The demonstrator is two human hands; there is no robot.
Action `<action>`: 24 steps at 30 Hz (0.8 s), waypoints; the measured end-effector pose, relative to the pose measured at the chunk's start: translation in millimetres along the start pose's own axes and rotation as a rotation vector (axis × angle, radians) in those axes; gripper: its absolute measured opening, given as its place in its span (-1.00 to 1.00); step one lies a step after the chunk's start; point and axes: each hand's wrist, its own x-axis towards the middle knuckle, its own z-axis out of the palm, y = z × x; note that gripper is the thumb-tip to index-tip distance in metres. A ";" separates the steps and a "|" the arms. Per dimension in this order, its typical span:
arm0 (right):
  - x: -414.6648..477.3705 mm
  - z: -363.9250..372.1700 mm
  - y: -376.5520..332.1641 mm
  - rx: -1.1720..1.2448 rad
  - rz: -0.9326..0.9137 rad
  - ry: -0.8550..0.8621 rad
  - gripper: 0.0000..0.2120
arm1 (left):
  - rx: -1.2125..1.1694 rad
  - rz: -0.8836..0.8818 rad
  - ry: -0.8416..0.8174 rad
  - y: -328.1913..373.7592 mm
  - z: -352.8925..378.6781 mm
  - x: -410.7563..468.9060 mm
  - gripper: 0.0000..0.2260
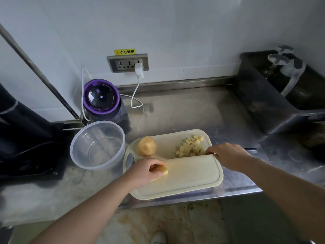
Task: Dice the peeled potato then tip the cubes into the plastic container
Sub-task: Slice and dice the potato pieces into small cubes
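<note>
Steel counter [202, 110], one container [100, 122]; left grip [146, 170] clamps potato piece [162, 171], right grip [228, 155] clamps knife [193, 158].

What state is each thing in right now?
plastic container: empty, upright, left of the cutting board.
potato cubes: heaped on the board's far right.
potato half: resting on the board, undiced.
potato piece: gripped by left hand.
knife: gripped by right hand, blade beside the cubes.
charger: plugged into wall socket.

We note the left hand [149, 170] covers most of the potato piece [163, 172]; the right hand [228, 155] hides the knife [191, 156] handle.
</note>
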 end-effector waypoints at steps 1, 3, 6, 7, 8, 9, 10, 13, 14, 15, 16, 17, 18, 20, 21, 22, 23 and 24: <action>3.1 -1.4 -2.2 -0.006 -0.004 0.000 -0.75 | -0.001 -0.001 -0.001 0.0 -0.1 0.3 -0.62; 9.9 -3.6 -5.7 -0.016 -0.001 0.021 -0.73 | -0.015 -0.017 -0.007 0.6 -0.6 1.1 -0.63; 19.1 -7.1 -9.6 -0.035 0.007 0.042 -0.68 | -0.023 -0.044 -0.035 -0.5 -1.5 3.8 -0.60; 21.1 -8.4 -10.5 -0.038 0.005 0.044 -0.67 | -0.017 -0.049 -0.050 -0.2 -1.9 4.7 -0.58; 22.1 -9.9 -11.5 -0.043 0.003 0.042 -0.67 | -0.008 -0.050 -0.068 0.4 -2.4 5.2 -0.55; 22.3 -11.0 -12.1 -0.048 0.000 0.040 -0.67 | 0.005 -0.050 -0.087 1.4 -3.0 5.9 -0.53; 21.1 -13.0 -12.9 -0.050 -0.001 0.035 -0.67 | 0.018 -0.049 -0.103 2.8 -3.7 6.4 -0.51; 11.8 -19.2 -12.2 0.012 0.002 0.026 -0.67 | 0.037 -0.071 -0.146 6.4 -4.7 7.9 -0.47; 7.0 -21.8 -11.7 0.053 0.001 0.027 -0.68 | 0.046 -0.081 -0.154 7.2 -4.6 8.3 -0.46; 2.5 -22.8 -10.3 0.105 0.003 0.035 -0.70 | 0.064 -0.085 -0.156 7.7 -4.0 8.3 -0.46; -2.9 -23.8 -9.6 0.162 0.009 0.049 -0.71 | 0.088 -0.081 -0.152 9.2 -2.7 7.6 -0.46; -7.7 -23.3 -8.0 0.211 0.023 0.067 -0.71 | 0.114 -0.070 -0.140 11.3 -0.7 6.3 -0.46; -12.6 -21.8 -7.0 0.247 0.041 0.087 -0.72 | 0.139 -0.054 -0.115 14.3 2.2 4.7 -0.46; -23.2 -16.5 -6.2 0.267 0.067 0.116 -0.78 | 0.182 -0.006 -0.022 22.6 10.4 1.5 -0.45; -28.9 -13.4 -7.1 0.260 0.078 0.128 -0.83 | 0.195 0.015 0.040 26.3 15.4 1.1 -0.44; -35.6 -11.3 -9.7 0.250 0.088 0.134 -0.84 | 0.201 0.037 0.103 29.9 20.7 1.5 -0.43; -42.1 -8.7 -13.1 0.243 0.094 0.131 -0.81 | 0.214 0.059 0.158 32.8 26.2 2.6 -0.43; -48.7 -5.7 -17.4 0.233 0.100 0.122 -0.80 | 0.243 0.081 0.205 35.9 31.4 3.6 -0.43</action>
